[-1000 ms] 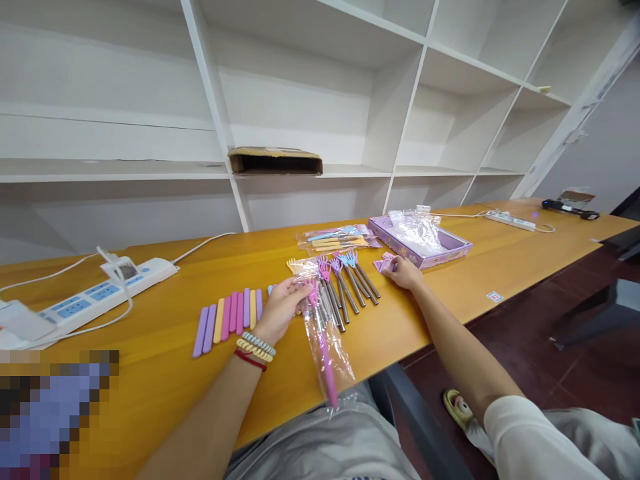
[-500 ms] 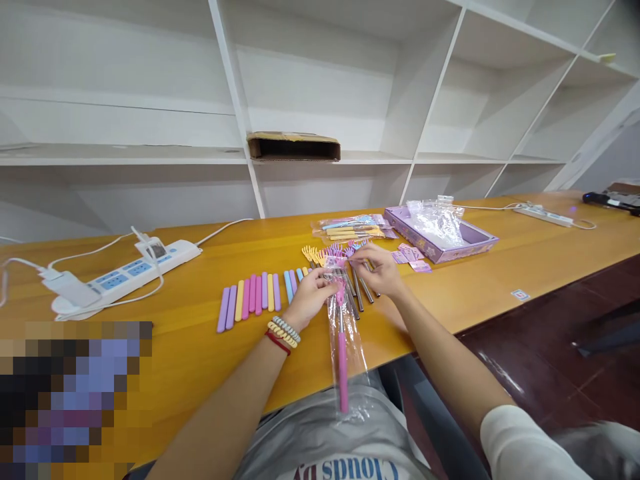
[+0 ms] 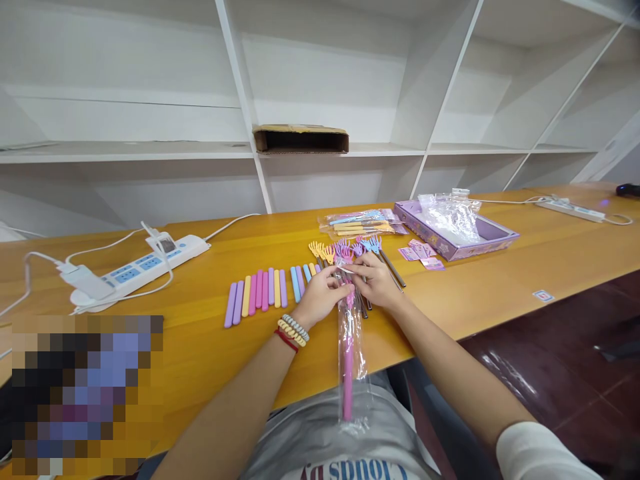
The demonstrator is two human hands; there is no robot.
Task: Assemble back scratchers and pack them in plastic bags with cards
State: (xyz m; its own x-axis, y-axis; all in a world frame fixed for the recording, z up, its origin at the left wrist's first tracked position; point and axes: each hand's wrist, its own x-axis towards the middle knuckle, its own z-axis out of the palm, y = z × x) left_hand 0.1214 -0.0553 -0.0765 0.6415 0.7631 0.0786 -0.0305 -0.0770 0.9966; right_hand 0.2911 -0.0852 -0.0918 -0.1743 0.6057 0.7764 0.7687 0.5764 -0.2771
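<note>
A clear plastic bag (image 3: pixel 359 360) hangs at the table's front edge, with a pink back scratcher (image 3: pixel 349 373) inside it. My left hand (image 3: pixel 323 295) is closed on the upper left of the bag, near the scratcher's pink head. My right hand (image 3: pixel 376 280) pinches the bag's top edge from the other side, fingers close to the left thumb. Just beyond both hands lie several back scratcher heads on metal rods, among them a yellow one (image 3: pixel 320 251) and a blue one (image 3: pixel 371 244). Coloured handle sleeves (image 3: pixel 259 290) lie in a row left of my left hand.
Bagged scratchers (image 3: pixel 363 223) lie at the back, beside a purple box (image 3: pixel 455 250) holding clear bags (image 3: pixel 453 217). Pink cards (image 3: pixel 423 252) lie before the box. Power strips stand left (image 3: pixel 140 270) and right (image 3: pixel 570 210). A cardboard box (image 3: pixel 301 140) sits on the shelf.
My right hand has come closer to my left at the bag's top. The bag with the pink back scratcher stays between them, and the view has shifted slightly.
</note>
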